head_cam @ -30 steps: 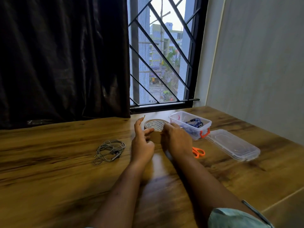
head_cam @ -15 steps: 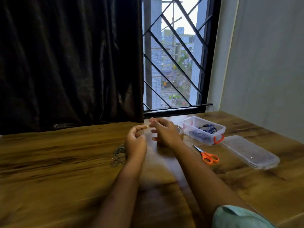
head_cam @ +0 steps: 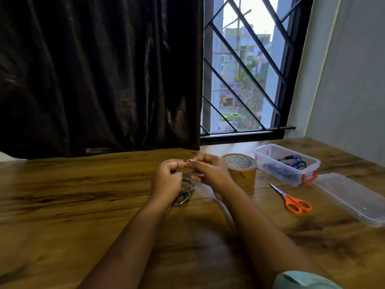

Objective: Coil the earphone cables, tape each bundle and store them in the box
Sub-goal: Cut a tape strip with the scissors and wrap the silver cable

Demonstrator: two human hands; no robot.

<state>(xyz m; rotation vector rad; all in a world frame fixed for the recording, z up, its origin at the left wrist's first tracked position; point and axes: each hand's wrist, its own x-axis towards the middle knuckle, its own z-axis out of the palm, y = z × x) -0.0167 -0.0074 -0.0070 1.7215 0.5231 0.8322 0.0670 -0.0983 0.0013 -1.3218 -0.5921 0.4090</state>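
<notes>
The table [head_cam: 62, 205] carries everything, and the tape roll [head_cam: 239, 170] standing near its far edge serves as the marker. Right of the roll lies the clear lid [head_cam: 350, 197], and between the two sits the open box [head_cam: 286, 163] with a dark blue cable already in it. The scissors [head_cam: 291, 200] lie near the roll, to its right and closer to the person. Left of the roll, the grey coil [head_cam: 186, 191] rests on the table beneath the hands. The left hand [head_cam: 166, 182] and right hand [head_cam: 210, 172] meet just left of the roll, fingertips pinching a small tape piece [head_cam: 186, 164] between them. That piece could fold and stick to itself or to fingers, and the loose coil may spring open when lifted.
</notes>
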